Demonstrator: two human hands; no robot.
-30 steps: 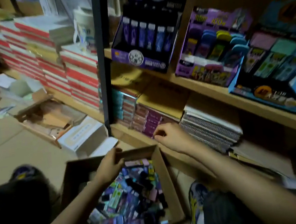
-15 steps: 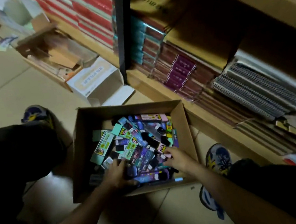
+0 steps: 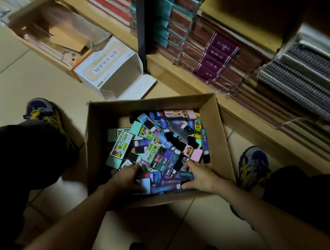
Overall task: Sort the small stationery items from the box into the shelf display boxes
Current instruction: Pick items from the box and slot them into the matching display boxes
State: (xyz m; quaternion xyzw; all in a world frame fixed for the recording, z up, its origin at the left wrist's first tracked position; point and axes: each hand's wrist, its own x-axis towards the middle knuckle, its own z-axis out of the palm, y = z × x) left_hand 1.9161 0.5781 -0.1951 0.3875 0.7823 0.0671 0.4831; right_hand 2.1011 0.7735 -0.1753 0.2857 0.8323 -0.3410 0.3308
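An open cardboard box (image 3: 214,131) stands on the floor between my feet, holding a heap of several small stationery cases (image 3: 158,144) in teal, purple, pink and black. Both my hands are inside it at the near wall. My left hand (image 3: 123,183) curls round a pale blue case (image 3: 145,185), thumb under it and fingers over the pile. My right hand (image 3: 201,177) closes thumb and fingers on purple cases (image 3: 170,186) at the near edge. The shelf display boxes are out of view.
A low wooden shelf (image 3: 177,76) at the right holds stacked notebooks and spiral pads (image 3: 306,81). A white carton (image 3: 111,69) and an open brown box (image 3: 53,34) lie on the floor behind. My shoes (image 3: 253,166) flank the box.
My view has dropped from the shelves to the box. My right hand came down from the shelf edge into the box, and both hands now dig at its near side.
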